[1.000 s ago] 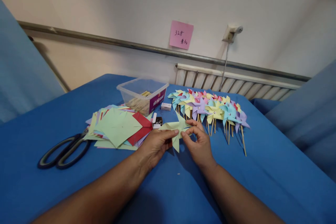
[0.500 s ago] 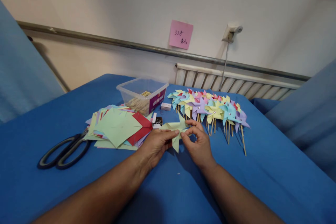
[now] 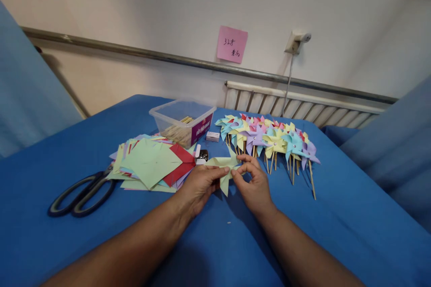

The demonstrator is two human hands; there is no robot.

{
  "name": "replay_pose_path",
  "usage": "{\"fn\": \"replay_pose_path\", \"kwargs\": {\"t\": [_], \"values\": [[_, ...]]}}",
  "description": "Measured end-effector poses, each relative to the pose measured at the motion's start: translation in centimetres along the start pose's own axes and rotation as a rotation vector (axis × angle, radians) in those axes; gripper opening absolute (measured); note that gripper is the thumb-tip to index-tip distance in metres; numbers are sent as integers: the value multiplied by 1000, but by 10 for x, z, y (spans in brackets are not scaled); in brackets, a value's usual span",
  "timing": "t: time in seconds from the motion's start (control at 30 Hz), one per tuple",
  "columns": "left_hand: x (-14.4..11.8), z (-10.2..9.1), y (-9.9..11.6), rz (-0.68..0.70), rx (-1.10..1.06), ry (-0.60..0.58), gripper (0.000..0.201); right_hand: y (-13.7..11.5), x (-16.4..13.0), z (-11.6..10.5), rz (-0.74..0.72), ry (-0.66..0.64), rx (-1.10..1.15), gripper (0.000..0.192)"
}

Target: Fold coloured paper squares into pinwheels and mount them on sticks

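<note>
Head view: left hand (image 3: 201, 184) and right hand (image 3: 255, 187) each pinch-grip the pale green pinwheel (image 3: 225, 166), apparently mid-fold; the centre probably needs pinning next.

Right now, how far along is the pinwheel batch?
Done: a row of finished pinwheels on sticks lies at the back right. In hand: left hand and right hand pinch a light green folded pinwheel, with no stick visible on it. Left: a pile of cut paper squares beside the scissors, and sticks in the clear box.
</note>
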State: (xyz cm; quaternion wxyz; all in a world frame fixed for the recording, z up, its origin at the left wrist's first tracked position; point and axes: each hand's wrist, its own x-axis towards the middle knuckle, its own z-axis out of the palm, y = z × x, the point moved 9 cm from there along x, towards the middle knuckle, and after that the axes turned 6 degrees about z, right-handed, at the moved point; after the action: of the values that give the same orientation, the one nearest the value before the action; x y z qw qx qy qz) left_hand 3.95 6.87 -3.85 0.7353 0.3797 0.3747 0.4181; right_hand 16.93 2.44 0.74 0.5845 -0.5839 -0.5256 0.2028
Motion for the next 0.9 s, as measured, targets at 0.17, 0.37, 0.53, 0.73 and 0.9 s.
{"fn": "replay_pose_path", "kwargs": {"t": [0.17,0.37,0.53,0.73,0.9], "values": [[2,-3,2,22,89,16,15,1,0,0,14,-7,28,10],[0,0,11,31,245,0,15,30,6,-1,261,-5,353,36],[-5,7,18,63,494,-103,16,35,2,22,432,-264,555,39],[-7,17,25,173,756,-254,18,29,-3,31,441,-381,549,37],[-1,6,26,183,709,-103,24,37,-1,26,473,-174,636,33]]}}
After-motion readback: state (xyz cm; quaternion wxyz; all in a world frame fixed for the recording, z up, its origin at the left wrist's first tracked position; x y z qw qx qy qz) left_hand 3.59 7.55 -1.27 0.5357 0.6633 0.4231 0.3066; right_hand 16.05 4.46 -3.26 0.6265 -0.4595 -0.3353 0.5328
